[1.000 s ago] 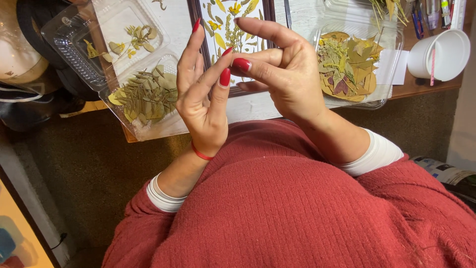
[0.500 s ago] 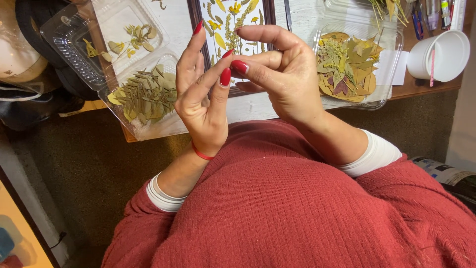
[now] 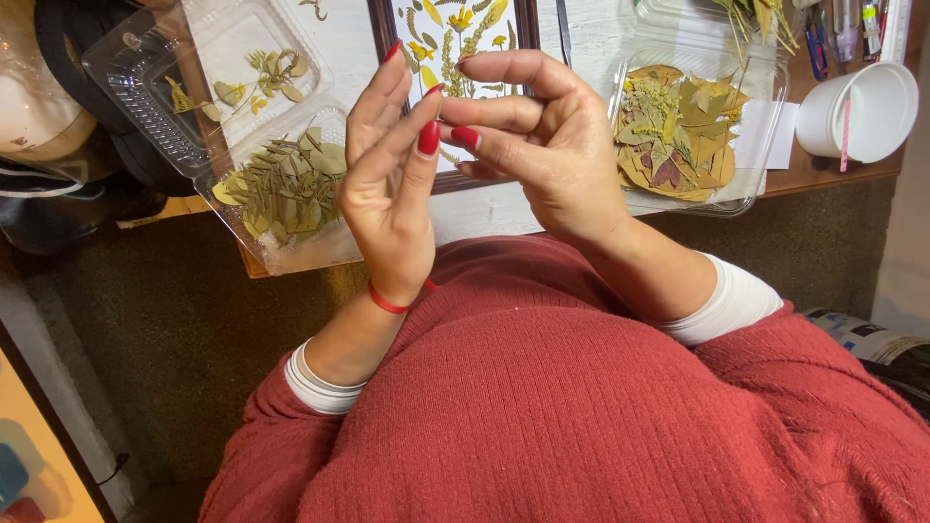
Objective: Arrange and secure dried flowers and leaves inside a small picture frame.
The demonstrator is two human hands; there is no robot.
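My left hand (image 3: 387, 184) is raised in front of my chest, palm toward me, with its fingers spread upward. Facing it from the right, my right hand (image 3: 557, 145) has loosely bent fingers. The right index fingertip touches the left thumb tip; I see nothing held between them. Behind the hands, on the table, lies a dark-framed picture (image 3: 455, 29) of pressed yellow flowers and leaves on white.
A clear plastic tray of green pressed leaves (image 3: 281, 189) overhangs the table edge at left, beside an open tray with a few sprigs (image 3: 223, 68). A tray of yellow and brown leaves (image 3: 678, 136) sits at right, next to a white cup (image 3: 867, 111). A black bag (image 3: 58, 194) lies far left.
The fingertips of both hands shift slightly against each other; the hands stay in the same place above the table edge.
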